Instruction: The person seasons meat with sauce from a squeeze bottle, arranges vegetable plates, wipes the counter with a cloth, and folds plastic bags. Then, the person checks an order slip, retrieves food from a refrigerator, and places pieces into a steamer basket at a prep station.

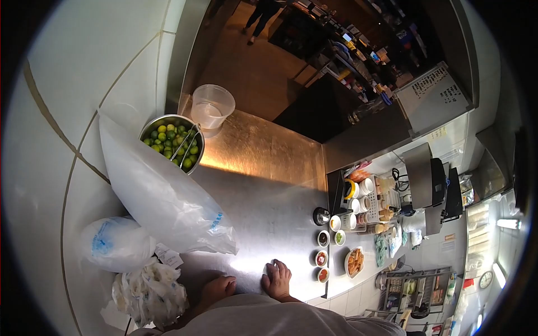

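Already, sauces (321, 258) are cupped and food (355, 262) dished, right of the right hand (277, 279), which rests half-curled on the tabletop (258, 207), seemingly empty. Limes (168, 140) lie whole past the bag (168, 201); what the curled left hand (220, 287) holds, I can't tell.

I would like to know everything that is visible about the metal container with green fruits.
It is a round, open container with a shiny, metal-looking rim, standing on the metal counter near the tiled wall. Lime-like fruits, mostly green with some yellowish, fill much of it. Metal-looking tongs lie over them, reaching up to the rim on one side. A clear plastic tub and a translucent bag are close beside it; whether either touches it, I cannot tell.
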A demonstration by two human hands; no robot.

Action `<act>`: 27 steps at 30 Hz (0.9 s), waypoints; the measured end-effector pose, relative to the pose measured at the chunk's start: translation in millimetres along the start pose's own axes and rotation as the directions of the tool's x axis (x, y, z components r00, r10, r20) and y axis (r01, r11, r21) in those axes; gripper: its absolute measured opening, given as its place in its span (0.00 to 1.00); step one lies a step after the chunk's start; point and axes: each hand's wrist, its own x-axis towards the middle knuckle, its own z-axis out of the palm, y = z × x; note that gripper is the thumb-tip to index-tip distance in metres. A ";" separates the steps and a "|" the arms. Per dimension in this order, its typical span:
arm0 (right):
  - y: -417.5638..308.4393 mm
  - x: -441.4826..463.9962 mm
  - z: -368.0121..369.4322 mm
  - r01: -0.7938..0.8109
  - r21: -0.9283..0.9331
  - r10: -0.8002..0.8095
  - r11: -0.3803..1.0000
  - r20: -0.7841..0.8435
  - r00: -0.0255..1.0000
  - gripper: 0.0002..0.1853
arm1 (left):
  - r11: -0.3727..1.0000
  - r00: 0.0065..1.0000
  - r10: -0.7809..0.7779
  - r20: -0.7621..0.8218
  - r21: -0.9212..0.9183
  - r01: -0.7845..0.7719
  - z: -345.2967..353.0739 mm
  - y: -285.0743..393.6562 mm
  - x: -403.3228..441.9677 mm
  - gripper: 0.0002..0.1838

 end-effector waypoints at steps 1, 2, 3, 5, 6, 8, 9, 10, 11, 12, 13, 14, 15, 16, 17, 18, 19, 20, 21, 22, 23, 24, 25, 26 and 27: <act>0.1 0.6 -0.2 -0.001 0.000 0.001 1.000 -0.001 1.000 0.25 | 1.000 1.000 0.011 -0.002 -0.008 -0.011 0.2 -1.3 0.0 0.12; -0.2 0.1 -0.4 -0.003 -0.003 0.003 1.000 -0.003 1.000 0.25 | 1.000 1.000 0.011 0.001 -0.006 -0.011 0.4 -2.1 -1.0 0.12; -0.7 -0.3 -0.4 -0.005 -0.005 0.005 1.000 -0.006 1.000 0.26 | 1.000 1.000 0.023 -0.009 -0.020 -0.023 -0.2 -1.5 -1.3 0.11; 0.2 -0.3 0.2 -0.004 -0.012 0.004 1.000 -0.006 1.000 0.26 | 0.999 0.999 0.039 -0.017 -0.028 -0.039 -2.0 0.8 -0.3 0.11; 0.2 -0.5 0.0 0.001 -0.021 -0.001 1.000 -0.001 1.000 0.26 | 0.999 1.000 0.028 -0.005 -0.017 -0.028 -3.3 2.6 -0.4 0.11; 0.4 0.6 -0.5 0.002 -0.015 -0.002 1.000 -0.004 1.000 0.26 | 1.000 1.000 0.019 0.010 -0.004 -0.019 -3.7 2.8 0.3 0.11; 0.0 0.2 -1.2 0.004 -0.011 -0.004 1.000 -0.002 1.000 0.26 | 0.999 0.999 0.037 -0.013 -0.011 -0.037 -1.9 1.0 0.4 0.11; -0.2 -0.2 -1.2 -0.005 -0.009 0.005 1.000 0.000 1.000 0.26 | 0.998 0.998 0.053 -0.033 -0.018 -0.054 -0.5 -0.3 -0.3 0.11; -0.4 -1.1 -0.8 -0.003 -0.018 0.003 1.000 -0.003 1.000 0.26 | 0.999 0.998 0.050 -0.022 -0.016 -0.051 0.8 -1.5 -2.2 0.11; -0.5 -0.1 -0.8 0.002 -0.027 -0.003 1.000 -0.007 1.000 0.26 | 0.999 0.999 0.045 -0.022 -0.003 -0.045 1.1 -1.5 -1.4 0.11; -1.2 0.9 -2.0 0.005 -0.032 -0.005 0.999 -0.005 1.000 0.26 | 0.999 0.999 0.039 -0.023 0.011 -0.039 1.0 -1.6 -0.1 0.11; -2.0 -1.0 -2.5 -0.006 -0.029 0.006 1.000 -0.001 1.000 0.26 | 0.999 0.999 0.035 -0.012 0.014 -0.035 1.9 -2.6 -1.3 0.11; -1.3 -0.3 -1.9 0.000 -0.029 0.000 1.000 -0.006 1.000 0.26 | 0.999 0.999 0.036 -0.018 0.009 -0.036 2.5 -3.0 -0.3 0.11; -0.7 1.0 -1.6 0.006 -0.030 -0.006 1.000 -0.012 1.000 0.26 | 0.999 0.999 0.037 -0.024 0.005 -0.037 2.4 -3.0 0.6 0.11; -0.6 0.9 -1.8 0.006 -0.022 -0.006 1.000 -0.014 1.000 0.26 | 0.999 0.999 0.035 -0.016 0.008 -0.035 1.9 -2.8 -0.1 0.11; -1.0 1.1 -1.7 0.001 -0.020 -0.001 1.000 -0.014 1.000 0.26 | 0.999 0.999 0.031 -0.013 0.006 -0.031 1.0 -1.3 0.7 0.11; -0.7 1.8 -2.0 0.004 -0.022 -0.005 1.000 -0.015 1.000 0.26 | 1.000 1.000 0.028 -0.012 0.001 -0.028 0.9 -0.4 1.6 0.11; -0.6 1.2 -2.3 0.008 -0.023 -0.008 1.000 -0.016 1.000 0.26 | 1.000 1.000 0.027 -0.009 0.002 -0.027 1.1 -0.5 1.1 0.11; -0.2 1.0 -2.1 0.007 -0.023 -0.008 1.000 -0.015 1.000 0.26 | 1.000 1.000 0.028 -0.014 -0.015 -0.028 1.5 -0.9 0.9 0.10; 0.4 1.5 -2.0 0.005 -0.021 -0.006 1.000 -0.011 1.000 0.26 | 0.999 0.999 0.028 -0.021 -0.032 -0.029 2.2 -1.1 1.2 0.10; 0.5 1.0 -1.7 0.002 -0.017 -0.002 1.000 -0.007 1.000 0.26 | 0.999 0.999 0.026 -0.021 -0.033 -0.026 2.8 -2.1 0.9 0.10; 0.6 0.3 -1.7 0.003 -0.017 -0.003 1.000 -0.004 1.000 0.26 | 0.999 1.000 0.021 -0.014 -0.026 -0.021 3.5 -3.1 0.7 0.10; 0.9 1.3 -1.6 0.004 -0.015 -0.005 1.000 -0.007 1.000 0.26 | 1.000 1.000 0.017 -0.011 -0.017 -0.017 4.0 -3.7 2.0 0.10; 0.6 1.4 -1.6 0.004 -0.013 -0.004 1.000 -0.010 1.000 0.26 | 1.000 1.000 0.015 -0.012 -0.017 -0.015 4.1 -3.8 1.9 0.10; 0.0 1.6 -2.1 0.005 -0.011 -0.005 1.000 -0.008 1.000 0.26 | 1.000 1.000 0.020 -0.011 -0.022 -0.020 3.1 -2.9 1.8 0.10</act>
